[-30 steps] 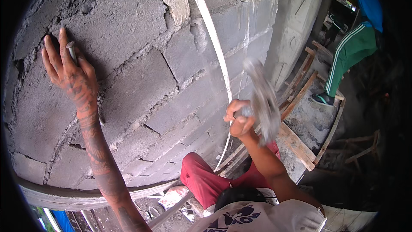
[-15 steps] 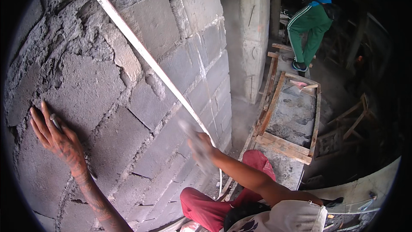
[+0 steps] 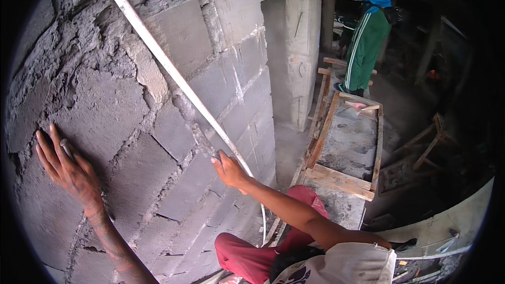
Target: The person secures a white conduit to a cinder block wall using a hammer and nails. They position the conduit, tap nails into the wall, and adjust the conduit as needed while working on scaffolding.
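Observation:
My left hand (image 3: 71,176) lies against the rough grey block wall (image 3: 105,100), fingers extended, holding a metal chisel (image 3: 67,148) between thumb and fingers, its lower end showing below my wrist. To its right, my right hand (image 3: 230,171) grips a grey, crusted hammer-like tool (image 3: 202,139), raised near the blocks beside a long white pipe (image 3: 163,58) that runs diagonally across the wall. The wall's mortar joints are uneven, with broken, crumbly patches at upper left.
A co-worker (image 3: 365,47) in blue top and green trousers stands on planks, one hand at a concrete column. A wooden-framed mortar board (image 3: 345,142) lies beyond my red-trousered legs (image 3: 247,255). Timber trestles (image 3: 428,144) stand in the dark area at right.
Since a second ago the view has swung toward the doorway. My right hand and tool, blurred earlier, have moved up toward the wall. The co-worker has shifted slightly.

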Demonstrator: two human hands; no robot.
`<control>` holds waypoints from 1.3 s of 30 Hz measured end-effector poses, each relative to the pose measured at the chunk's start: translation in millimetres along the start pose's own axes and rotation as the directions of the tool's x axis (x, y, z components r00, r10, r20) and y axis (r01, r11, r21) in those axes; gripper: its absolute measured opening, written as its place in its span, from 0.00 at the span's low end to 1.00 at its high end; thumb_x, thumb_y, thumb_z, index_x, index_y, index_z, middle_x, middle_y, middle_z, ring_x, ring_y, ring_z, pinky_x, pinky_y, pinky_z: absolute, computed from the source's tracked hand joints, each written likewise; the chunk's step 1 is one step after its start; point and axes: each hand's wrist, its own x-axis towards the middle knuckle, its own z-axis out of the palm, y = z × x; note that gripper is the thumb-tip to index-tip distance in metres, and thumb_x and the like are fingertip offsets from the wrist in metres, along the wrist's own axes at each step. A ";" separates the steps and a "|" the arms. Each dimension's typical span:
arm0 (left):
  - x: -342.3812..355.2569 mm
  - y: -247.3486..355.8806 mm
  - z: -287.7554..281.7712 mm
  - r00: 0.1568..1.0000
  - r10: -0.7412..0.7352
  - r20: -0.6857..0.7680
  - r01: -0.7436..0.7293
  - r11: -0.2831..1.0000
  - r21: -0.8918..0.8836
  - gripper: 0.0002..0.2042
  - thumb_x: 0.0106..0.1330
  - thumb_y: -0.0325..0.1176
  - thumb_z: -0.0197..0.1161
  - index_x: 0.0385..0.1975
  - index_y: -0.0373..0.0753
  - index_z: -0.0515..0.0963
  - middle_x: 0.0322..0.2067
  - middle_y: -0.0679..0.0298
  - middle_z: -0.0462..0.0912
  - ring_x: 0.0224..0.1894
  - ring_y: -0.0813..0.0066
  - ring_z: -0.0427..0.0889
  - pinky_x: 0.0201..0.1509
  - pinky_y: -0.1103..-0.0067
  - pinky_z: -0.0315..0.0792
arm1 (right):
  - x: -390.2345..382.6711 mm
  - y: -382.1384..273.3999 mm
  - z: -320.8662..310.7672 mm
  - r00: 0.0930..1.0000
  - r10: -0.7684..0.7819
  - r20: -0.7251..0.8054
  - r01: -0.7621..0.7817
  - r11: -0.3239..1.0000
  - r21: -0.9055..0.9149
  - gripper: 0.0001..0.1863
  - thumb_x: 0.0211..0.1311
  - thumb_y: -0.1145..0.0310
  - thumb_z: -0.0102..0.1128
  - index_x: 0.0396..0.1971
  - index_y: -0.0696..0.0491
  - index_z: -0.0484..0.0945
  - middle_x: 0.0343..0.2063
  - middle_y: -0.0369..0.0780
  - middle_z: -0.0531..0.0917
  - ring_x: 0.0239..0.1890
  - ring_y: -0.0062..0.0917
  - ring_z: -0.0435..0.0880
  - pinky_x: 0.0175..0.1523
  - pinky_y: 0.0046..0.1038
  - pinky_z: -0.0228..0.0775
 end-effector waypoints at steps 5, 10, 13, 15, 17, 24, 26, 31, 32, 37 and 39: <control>4.0 1.5 1.5 0.999 0.005 -0.044 -0.007 0.999 -0.048 0.23 0.79 0.30 0.51 0.73 0.49 0.68 0.75 0.61 0.61 0.77 0.56 0.57 0.79 0.63 0.55 | -20.1 -20.4 -13.8 0.983 0.146 0.114 -0.163 0.973 0.166 0.23 0.78 0.50 0.49 0.42 0.61 0.71 0.18 0.49 0.75 0.21 0.41 0.80 0.29 0.39 0.70; 3.0 -1.2 0.3 1.000 0.018 -0.007 -0.018 1.000 0.008 0.23 0.79 0.30 0.51 0.73 0.49 0.68 0.75 0.61 0.61 0.77 0.57 0.57 0.79 0.63 0.56 | -1.3 -8.4 -3.8 0.974 -0.205 -0.097 0.227 0.884 0.410 0.17 0.74 0.56 0.54 0.37 0.57 0.71 0.17 0.47 0.75 0.19 0.41 0.79 0.27 0.41 0.69; 0.0 0.4 -2.7 1.000 -0.005 0.009 0.005 1.000 0.001 0.23 0.80 0.30 0.50 0.73 0.49 0.68 0.75 0.61 0.61 0.77 0.57 0.57 0.79 0.63 0.56 | 13.9 4.5 2.5 0.994 0.066 0.088 -0.078 0.987 0.142 0.20 0.75 0.53 0.53 0.37 0.58 0.71 0.17 0.49 0.75 0.20 0.47 0.79 0.27 0.44 0.68; 2.6 1.4 -2.0 0.999 -0.034 0.029 0.033 0.999 0.026 0.23 0.80 0.30 0.50 0.73 0.49 0.68 0.76 0.61 0.61 0.77 0.57 0.57 0.79 0.63 0.56 | 9.7 5.8 0.6 0.973 0.194 0.125 -0.198 0.980 0.024 0.22 0.78 0.52 0.50 0.39 0.60 0.70 0.16 0.51 0.75 0.22 0.53 0.79 0.28 0.47 0.67; 2.2 2.4 -1.9 1.000 -0.021 -0.010 0.021 1.000 0.002 0.23 0.79 0.30 0.50 0.73 0.49 0.68 0.76 0.61 0.61 0.77 0.57 0.57 0.79 0.63 0.56 | -9.5 4.2 -4.5 0.992 0.114 0.060 -0.119 0.990 0.079 0.21 0.78 0.54 0.50 0.40 0.60 0.70 0.16 0.51 0.75 0.22 0.52 0.80 0.27 0.47 0.67; 3.0 2.0 -1.2 1.000 -0.021 0.001 0.021 0.999 -0.029 0.23 0.79 0.29 0.50 0.73 0.48 0.68 0.76 0.61 0.60 0.77 0.55 0.57 0.78 0.62 0.56 | -8.4 23.8 22.4 0.998 -0.055 -0.035 0.062 0.955 0.288 0.27 0.79 0.49 0.46 0.50 0.62 0.74 0.25 0.50 0.79 0.29 0.41 0.83 0.35 0.43 0.75; 3.0 3.3 -1.7 1.000 -0.010 -0.016 0.009 1.000 -0.029 0.24 0.78 0.29 0.51 0.73 0.48 0.68 0.76 0.60 0.60 0.77 0.54 0.57 0.78 0.62 0.55 | 1.1 36.5 22.6 0.980 0.197 0.038 -0.196 0.980 -0.022 0.27 0.79 0.47 0.46 0.49 0.62 0.74 0.25 0.50 0.79 0.31 0.45 0.84 0.38 0.46 0.75; 6.1 1.6 -1.6 0.999 0.018 -0.037 -0.020 0.999 -0.036 0.25 0.78 0.28 0.51 0.74 0.48 0.66 0.76 0.60 0.60 0.78 0.55 0.56 0.79 0.62 0.54 | -76.4 52.4 -54.1 0.913 0.290 0.289 -0.294 0.955 -0.029 0.24 0.73 0.48 0.57 0.39 0.58 0.75 0.26 0.51 0.78 0.31 0.37 0.81 0.40 0.42 0.72; 5.2 1.5 -0.9 1.000 -0.003 -0.021 0.002 1.000 -0.021 0.25 0.78 0.28 0.50 0.74 0.48 0.65 0.76 0.59 0.60 0.78 0.55 0.55 0.79 0.62 0.53 | -99.1 55.2 -78.6 0.851 0.371 0.371 -0.376 0.924 -0.061 0.23 0.72 0.49 0.59 0.40 0.58 0.76 0.28 0.49 0.78 0.32 0.34 0.80 0.41 0.40 0.72; 1.8 -2.9 0.5 1.000 -0.010 0.009 0.010 1.000 0.006 0.24 0.79 0.28 0.49 0.74 0.47 0.66 0.76 0.59 0.60 0.78 0.54 0.56 0.79 0.62 0.54 | -220.0 53.3 -193.8 0.475 0.704 0.528 -0.775 0.619 -0.129 0.18 0.70 0.54 0.65 0.42 0.55 0.77 0.27 0.40 0.78 0.28 0.25 0.79 0.33 0.33 0.72; 2.0 -4.0 1.5 1.000 0.001 0.005 -0.001 1.000 0.005 0.24 0.79 0.28 0.49 0.74 0.46 0.66 0.76 0.58 0.60 0.77 0.54 0.56 0.79 0.62 0.54 | -258.1 49.0 -227.0 0.305 0.821 0.482 -0.915 0.393 -0.091 0.15 0.70 0.57 0.65 0.41 0.52 0.74 0.24 0.35 0.75 0.22 0.19 0.75 0.26 0.28 0.68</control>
